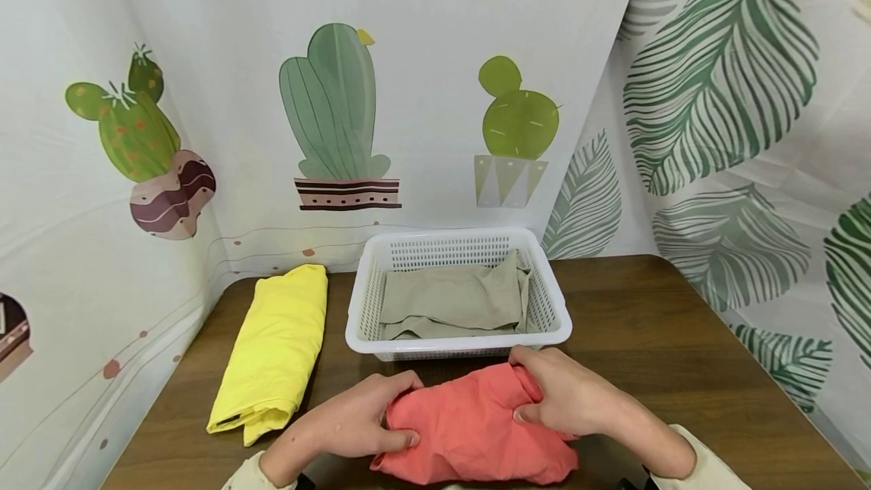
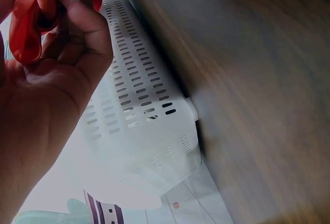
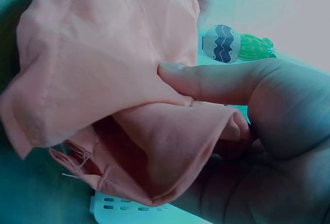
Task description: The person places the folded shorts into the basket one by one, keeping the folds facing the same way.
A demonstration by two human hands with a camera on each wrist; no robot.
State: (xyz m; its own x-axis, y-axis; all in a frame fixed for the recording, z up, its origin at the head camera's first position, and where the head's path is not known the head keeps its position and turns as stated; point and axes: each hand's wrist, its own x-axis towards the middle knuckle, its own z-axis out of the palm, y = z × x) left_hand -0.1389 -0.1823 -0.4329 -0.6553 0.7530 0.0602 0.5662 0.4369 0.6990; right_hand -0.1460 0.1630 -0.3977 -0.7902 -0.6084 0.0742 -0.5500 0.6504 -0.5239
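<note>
A folded red cloth (image 1: 469, 422) is held up in front of the basket, near the table's front edge. My left hand (image 1: 364, 414) grips its left end, thumb in front and fingers behind. At the other end my right hand (image 1: 574, 395) pinches the fabric the same way. In the right wrist view the cloth (image 3: 103, 64) shows loose folds and a few frayed threads at one edge, with the thumb pressed on top. The left wrist view shows the left fingers curled round a bunched part of the red cloth (image 2: 26, 33).
Behind the hands stands a white plastic basket (image 1: 459, 342) with a folded grey-beige cloth (image 1: 452, 295) inside. A folded yellow cloth (image 1: 275, 354) lies at the left of the brown wooden table (image 1: 633, 324). A patterned curtain (image 1: 435, 97) hangs behind the table.
</note>
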